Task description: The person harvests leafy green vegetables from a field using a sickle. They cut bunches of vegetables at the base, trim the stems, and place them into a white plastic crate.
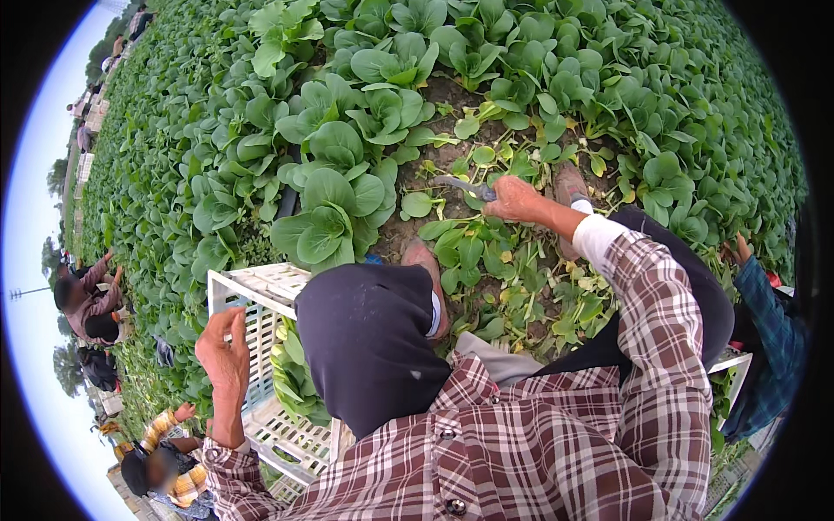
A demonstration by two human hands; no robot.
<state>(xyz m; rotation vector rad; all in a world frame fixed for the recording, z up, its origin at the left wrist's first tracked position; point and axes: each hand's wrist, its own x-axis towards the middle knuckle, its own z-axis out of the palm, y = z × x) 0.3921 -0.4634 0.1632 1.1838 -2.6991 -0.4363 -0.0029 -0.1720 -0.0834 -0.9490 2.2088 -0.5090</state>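
My right hand [515, 198] is closed round the handle of a short curved knife [464, 187], whose blade points left over bare soil and cut leaves. In front of me stand leafy green plants that look like bok choy [329, 218], rooted in the ground. My left hand [225, 348] is raised at the near rim of a white plastic crate [257, 286]; its fingers are bent and nothing shows between them. Inside the crate, harvested greens [296, 378] lie beside my knee. Loose leaves and small plants [472, 251] are scattered between my shoes.
A co-worker's sleeve and hand [762, 306] are close on the right, near part of another white crate [736, 384]. Several people crouch along the left, one in yellow plaid [186, 482] nearest. Dense rows of greens [704, 98] spread ahead and to the right.
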